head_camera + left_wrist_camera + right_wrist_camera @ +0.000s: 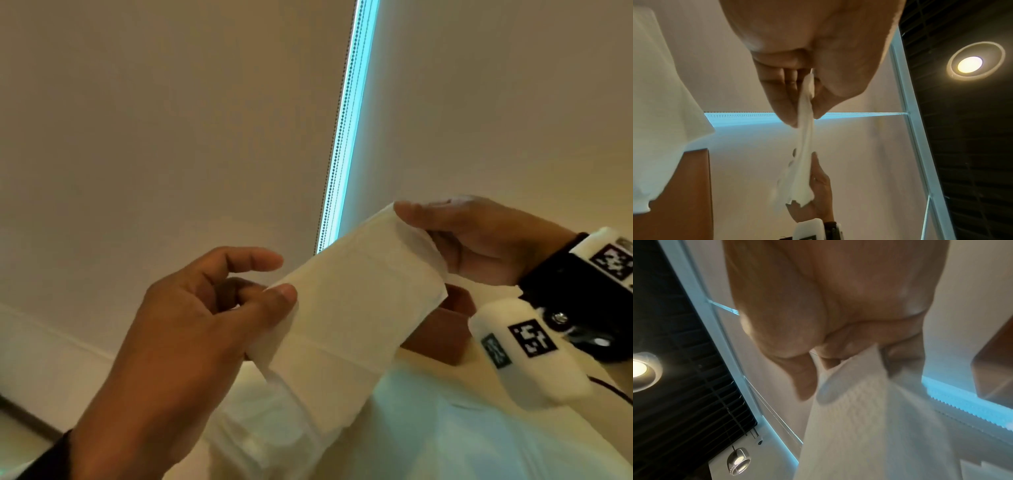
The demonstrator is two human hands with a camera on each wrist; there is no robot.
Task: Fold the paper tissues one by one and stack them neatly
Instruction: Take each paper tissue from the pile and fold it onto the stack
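- Pale window blinds across the whole background of the head view, split by a bright blue-lit gap running from 12 o'clock down toward centre, with a bead chain hanging along its left edge.
- White cloth-like mass low at 5 o'clock in the head view, under the hands; too blurred to tell what it is.
- Paper tissue held up in the air at centre of the head view, stretched on a slant from 8 o'clock to 2 o'clock between both hands, a crease line across its lower part, lower end hanging loose toward 6 o'clock.
- Left hand at 8 o'clock, thumb and curled fingers pinching the tissue's lower left edge, forefinger lifted and apart above it; in the left wrist view, thumb and fingers clamped on the tissue edge-on.
- Right hand at 3 o'clock, fingers held together along the tissue's upper end, thumb below against the sheet; grip on the tissue confirmed in the right wrist view, fingers closed round its top.
- Brown box-like shape just behind the tissue at 4 o'clock, mostly hidden.
- Wrist-worn white camera unit with black square markers on a dark strap, at 4 o'clock.
- Round ceiling lamp lit at 2 o'clock in the left wrist view, set in a dark slatted ceiling.
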